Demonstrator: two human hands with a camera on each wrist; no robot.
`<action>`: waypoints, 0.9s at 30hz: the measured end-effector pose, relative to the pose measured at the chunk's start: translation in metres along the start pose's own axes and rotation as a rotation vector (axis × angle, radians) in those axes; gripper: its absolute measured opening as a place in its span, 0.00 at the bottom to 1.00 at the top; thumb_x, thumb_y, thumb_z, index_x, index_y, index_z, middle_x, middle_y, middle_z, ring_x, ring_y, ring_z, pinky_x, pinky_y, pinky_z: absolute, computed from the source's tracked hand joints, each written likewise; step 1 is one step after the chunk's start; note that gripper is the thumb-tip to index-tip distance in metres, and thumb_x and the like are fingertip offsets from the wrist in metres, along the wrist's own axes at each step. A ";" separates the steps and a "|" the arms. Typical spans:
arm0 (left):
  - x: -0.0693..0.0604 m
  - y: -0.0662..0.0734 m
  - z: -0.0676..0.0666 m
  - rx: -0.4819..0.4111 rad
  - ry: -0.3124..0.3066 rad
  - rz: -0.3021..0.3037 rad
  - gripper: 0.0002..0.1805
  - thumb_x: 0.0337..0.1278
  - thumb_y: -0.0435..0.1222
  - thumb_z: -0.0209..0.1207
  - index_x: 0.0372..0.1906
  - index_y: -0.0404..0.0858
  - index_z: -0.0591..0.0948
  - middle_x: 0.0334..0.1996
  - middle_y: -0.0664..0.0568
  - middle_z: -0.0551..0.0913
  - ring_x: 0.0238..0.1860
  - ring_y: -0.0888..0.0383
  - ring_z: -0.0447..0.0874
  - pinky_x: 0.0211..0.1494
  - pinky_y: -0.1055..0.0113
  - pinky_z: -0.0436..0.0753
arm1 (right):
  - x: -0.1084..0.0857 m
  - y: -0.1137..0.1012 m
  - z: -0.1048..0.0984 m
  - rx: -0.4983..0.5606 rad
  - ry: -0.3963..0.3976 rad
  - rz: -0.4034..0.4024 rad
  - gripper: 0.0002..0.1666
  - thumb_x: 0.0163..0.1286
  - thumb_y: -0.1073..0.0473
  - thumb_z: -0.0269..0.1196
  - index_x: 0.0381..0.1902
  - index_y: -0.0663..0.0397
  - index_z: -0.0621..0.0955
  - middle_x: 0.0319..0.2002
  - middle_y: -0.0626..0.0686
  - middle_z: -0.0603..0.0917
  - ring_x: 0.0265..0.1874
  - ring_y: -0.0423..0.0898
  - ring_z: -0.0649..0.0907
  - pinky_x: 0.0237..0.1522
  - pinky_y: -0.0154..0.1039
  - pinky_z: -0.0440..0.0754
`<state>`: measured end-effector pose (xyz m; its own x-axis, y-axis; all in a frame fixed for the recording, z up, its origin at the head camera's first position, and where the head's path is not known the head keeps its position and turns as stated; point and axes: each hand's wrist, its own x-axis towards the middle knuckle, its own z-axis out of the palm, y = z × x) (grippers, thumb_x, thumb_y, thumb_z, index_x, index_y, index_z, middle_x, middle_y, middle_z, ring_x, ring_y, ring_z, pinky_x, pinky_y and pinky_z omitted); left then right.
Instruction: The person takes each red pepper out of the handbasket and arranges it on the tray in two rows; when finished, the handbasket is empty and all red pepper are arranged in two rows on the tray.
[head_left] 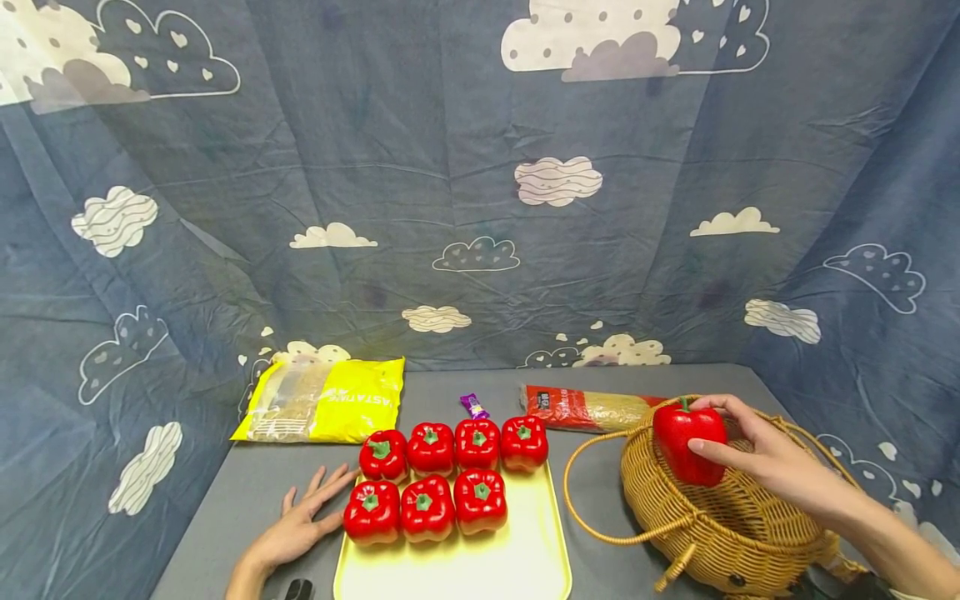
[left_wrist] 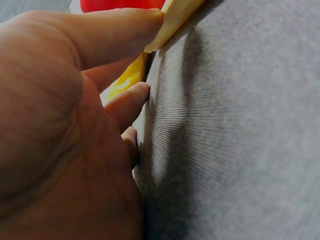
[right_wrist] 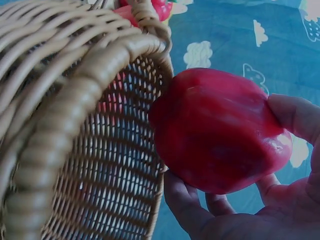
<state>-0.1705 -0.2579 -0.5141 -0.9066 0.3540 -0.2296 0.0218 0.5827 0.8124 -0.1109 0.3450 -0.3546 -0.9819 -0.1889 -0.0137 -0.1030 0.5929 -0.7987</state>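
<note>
A red bell pepper (head_left: 690, 442) with a green stem is held by my right hand (head_left: 757, 450) over the opening of a wicker basket (head_left: 660, 508). In the right wrist view, thumb and fingers grip the pepper (right_wrist: 220, 132) beside the basket's rim (right_wrist: 95, 75). My left hand (head_left: 296, 521) rests on the table with fingers spread, its fingertips at the left edge of a pale yellow tray (head_left: 517, 558). Several red peppers (head_left: 427, 508) stand on that tray in two rows. The left wrist view shows the thumb against the tray edge (left_wrist: 172, 20).
A yellow pasta bag (head_left: 360, 400) lies at the back left. Behind the tray is a small purple wrapped candy (head_left: 474, 407). A red noodle packet (head_left: 562, 408) lies behind the basket. The basket's handle (head_left: 573, 500) sticks out toward the tray. Cloud-printed cloth (head_left: 405, 167) surrounds the table.
</note>
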 end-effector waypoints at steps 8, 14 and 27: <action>0.000 0.000 0.000 0.012 -0.001 -0.004 0.35 0.69 0.48 0.59 0.77 0.47 0.64 0.80 0.38 0.49 0.79 0.32 0.25 0.67 0.29 0.18 | 0.001 -0.010 0.011 -0.042 0.040 -0.095 0.27 0.72 0.60 0.63 0.64 0.56 0.67 0.59 0.59 0.74 0.46 0.30 0.78 0.38 0.35 0.86; 0.000 0.001 0.000 0.014 -0.001 0.001 0.35 0.68 0.48 0.59 0.77 0.47 0.65 0.80 0.39 0.49 0.79 0.33 0.25 0.67 0.29 0.18 | 0.000 -0.019 0.017 -0.029 0.044 -0.134 0.28 0.71 0.60 0.65 0.64 0.56 0.67 0.60 0.62 0.72 0.46 0.29 0.78 0.35 0.37 0.88; 0.000 0.001 0.000 0.013 -0.004 -0.014 0.36 0.68 0.47 0.60 0.77 0.47 0.65 0.80 0.38 0.49 0.79 0.32 0.25 0.67 0.29 0.18 | 0.006 -0.044 0.043 -0.086 0.082 -0.306 0.27 0.64 0.61 0.71 0.57 0.49 0.72 0.56 0.52 0.75 0.48 0.31 0.80 0.45 0.29 0.84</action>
<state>-0.1709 -0.2575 -0.5133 -0.9054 0.3481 -0.2431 0.0142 0.5971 0.8021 -0.1055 0.2840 -0.3453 -0.9125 -0.3070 0.2703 -0.4048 0.5833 -0.7042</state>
